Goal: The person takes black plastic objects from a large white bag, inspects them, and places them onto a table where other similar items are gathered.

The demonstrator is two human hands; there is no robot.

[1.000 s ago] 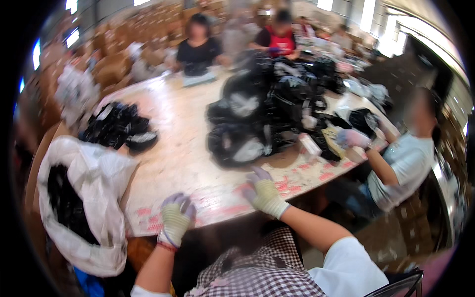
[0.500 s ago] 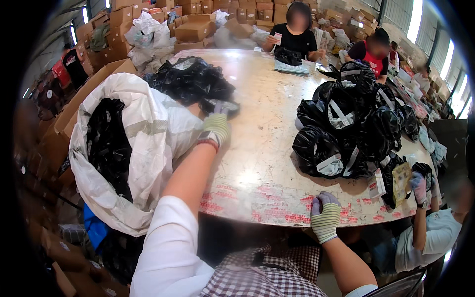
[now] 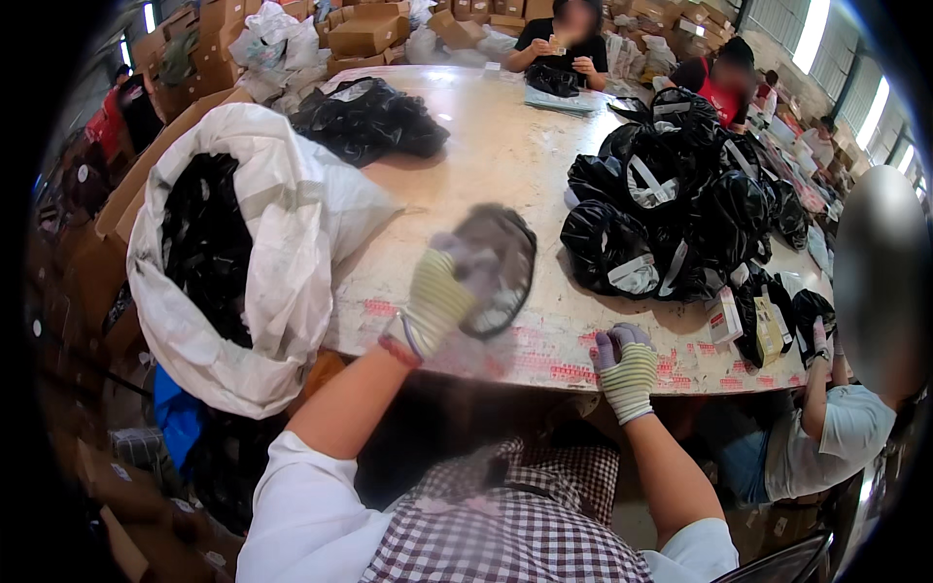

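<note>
My left hand (image 3: pixel 435 296), in a striped yellow-green and grey glove, grips a black plastic bag (image 3: pixel 499 270) over the middle of the table. The bag is smeared by motion; it looks rounded, with a dark rim and a greyish middle. At the table's near edge rests my right hand (image 3: pixel 625 369), gloved alike, fingers curled in and nothing showing in them. Black bags (image 3: pixel 369 121) lie heaped at the far left of the table. On the right stands a larger pile of rounded black bundles (image 3: pixel 671 199) with pale strips on them.
A white woven sack (image 3: pixel 282 194) full of black plastic stands left of the table (image 3: pixel 466 117). Beside the right pile are a small white box (image 3: pixel 722 316) and a yellowish packet (image 3: pixel 770 332). A co-worker (image 3: pixel 831 428) sits at the right; another (image 3: pixel 559 58) is across the table.
My left hand has drawn a black bag from the far-left heap toward me and to the right. My right hand stays curled at the table edge. The view has tilted slightly.
</note>
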